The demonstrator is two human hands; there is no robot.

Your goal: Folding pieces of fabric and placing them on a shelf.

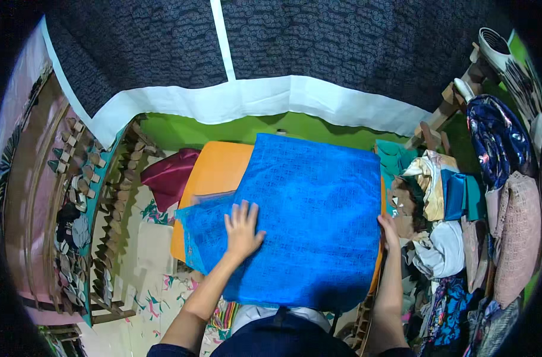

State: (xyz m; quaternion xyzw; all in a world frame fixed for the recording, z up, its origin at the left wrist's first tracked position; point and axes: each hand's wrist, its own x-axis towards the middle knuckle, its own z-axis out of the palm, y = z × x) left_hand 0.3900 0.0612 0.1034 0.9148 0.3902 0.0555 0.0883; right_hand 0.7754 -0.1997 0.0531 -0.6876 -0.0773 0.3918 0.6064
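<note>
A bright blue patterned fabric (309, 208) is spread over an orange tabletop (220, 160), covering most of it. At its left a thinner, sheer-looking flap (208, 223) lies slanted and reaches past the table's left edge. My left hand (243, 233) presses flat on the fabric left of its middle, fingers spread. Along the fabric's right edge, my right hand (390, 233) grips the border with bent fingers. Part of that hand's grip is hidden by its edge-on angle.
Maroon cloth (171, 175) lies left of the table, near a beige stool (158, 247). Fabric scraps (155, 303) litter the floor. A wooden rack of shoe-like forms (113, 226) stands left. Folded cloths (455, 193) and heaped garments (446, 250) crowd the right. A dark curtain (330, 47) hangs behind.
</note>
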